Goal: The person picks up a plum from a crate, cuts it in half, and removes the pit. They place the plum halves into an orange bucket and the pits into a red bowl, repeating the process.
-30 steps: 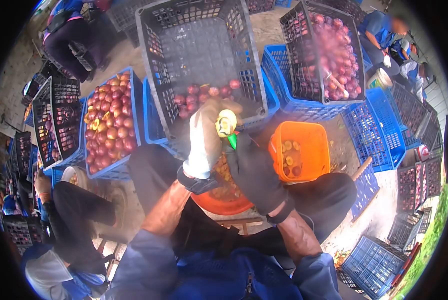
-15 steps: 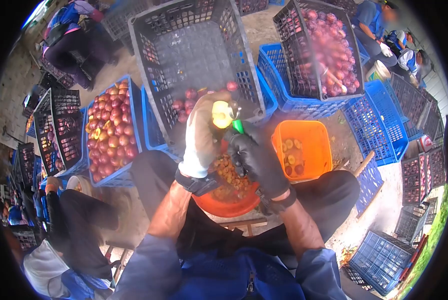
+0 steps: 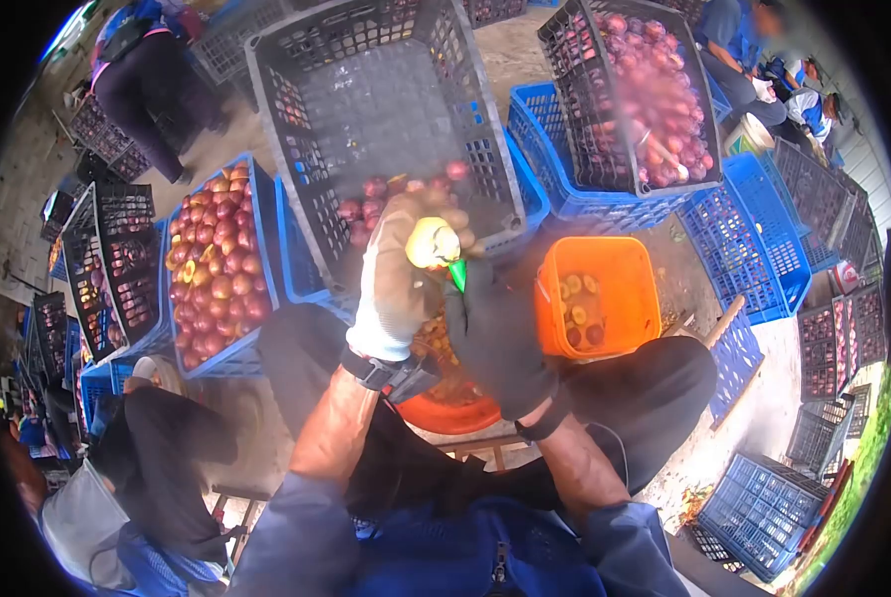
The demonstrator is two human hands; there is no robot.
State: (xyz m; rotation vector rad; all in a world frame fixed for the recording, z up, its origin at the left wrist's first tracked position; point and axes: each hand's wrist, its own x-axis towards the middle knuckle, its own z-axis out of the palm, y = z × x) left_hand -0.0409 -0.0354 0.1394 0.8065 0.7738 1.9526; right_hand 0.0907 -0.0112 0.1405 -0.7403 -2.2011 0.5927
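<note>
My left hand (image 3: 391, 274), in a white and tan glove, is closed around a yellow-fleshed fruit (image 3: 432, 244) above my lap. A black glove covers my right hand (image 3: 505, 323), which grips the green handle (image 3: 458, 276) of a small tool. The tool's tip meets the lower right side of the fruit; its metal end is hardly visible now. Below both hands, an orange-red basin (image 3: 450, 416) between my legs holds brownish-yellow pieces, partly hidden by my hands.
Ahead stands a large black crate (image 3: 266, 90) with some red fruits at its near end. An orange tub (image 3: 627, 274) with a few cut pieces sits to the right. Fruit-filled crates (image 3: 222, 269) stand left and back right. Another person's leg (image 3: 177, 438) is close at left.
Both hands have shifted slightly left and down with the fruit. The tool has turned; its metal loop, visible before above the green handle, is now mostly against or behind the fruit.
</note>
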